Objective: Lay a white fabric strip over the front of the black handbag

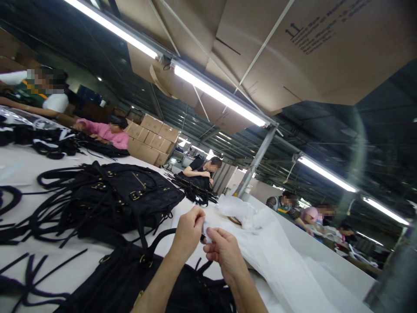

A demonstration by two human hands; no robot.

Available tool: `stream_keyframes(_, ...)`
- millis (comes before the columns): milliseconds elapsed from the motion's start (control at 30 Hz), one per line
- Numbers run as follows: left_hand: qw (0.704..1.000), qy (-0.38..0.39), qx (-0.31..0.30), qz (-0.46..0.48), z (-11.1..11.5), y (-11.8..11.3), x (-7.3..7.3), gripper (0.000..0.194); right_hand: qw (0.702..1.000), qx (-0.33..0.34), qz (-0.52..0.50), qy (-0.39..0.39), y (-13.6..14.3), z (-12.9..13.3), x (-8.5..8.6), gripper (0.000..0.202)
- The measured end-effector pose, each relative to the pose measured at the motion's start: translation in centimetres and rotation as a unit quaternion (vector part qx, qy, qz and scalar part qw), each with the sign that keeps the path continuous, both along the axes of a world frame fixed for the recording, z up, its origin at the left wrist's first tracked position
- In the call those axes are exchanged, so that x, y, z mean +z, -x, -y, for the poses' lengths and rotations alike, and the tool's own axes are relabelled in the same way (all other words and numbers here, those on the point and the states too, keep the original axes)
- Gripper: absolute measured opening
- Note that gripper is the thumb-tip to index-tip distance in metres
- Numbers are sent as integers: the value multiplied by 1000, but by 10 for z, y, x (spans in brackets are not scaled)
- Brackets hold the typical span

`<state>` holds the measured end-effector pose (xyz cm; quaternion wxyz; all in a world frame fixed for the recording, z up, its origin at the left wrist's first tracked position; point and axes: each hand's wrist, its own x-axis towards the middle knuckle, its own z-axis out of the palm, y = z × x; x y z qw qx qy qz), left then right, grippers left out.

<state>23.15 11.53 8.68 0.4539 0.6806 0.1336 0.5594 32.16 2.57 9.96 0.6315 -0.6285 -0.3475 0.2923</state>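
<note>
Head view shows, nearest, one black bag (pixel 107 280) lying on the white surface (pixel 35 163) under the forearms; its inside cannot be seen. Above it, the left hand (pixel 190 228) and the right hand (pixel 224 248) have narrow fingers, pinching together a small white piece (pixel 205 227) beside the black handle (pixel 159 237). White sheeting (pixel 273 248) lies to the right. Farther are piled black bags (pixel 130 193), then stacked brown cartons (pixel 154 139), whose contents are hidden.

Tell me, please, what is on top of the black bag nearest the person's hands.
A gold-coloured buckle and a black handle show on the black bag. The left forearm crosses over it, so whatever lies directly behind that forearm is covered and cannot be seen.
</note>
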Motion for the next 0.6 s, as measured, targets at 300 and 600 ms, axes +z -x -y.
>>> stream_keyframes(300, 1000, -7, 0, -1, -1, 3, 0, 11, 999, -36, 14, -20, 11, -8, 1, 42)
stream_keyframes(600, 1000, -4, 4, 0, -2, 4, 1, 12, 996, -79, 40, -29, 11, -24, -3, 43)
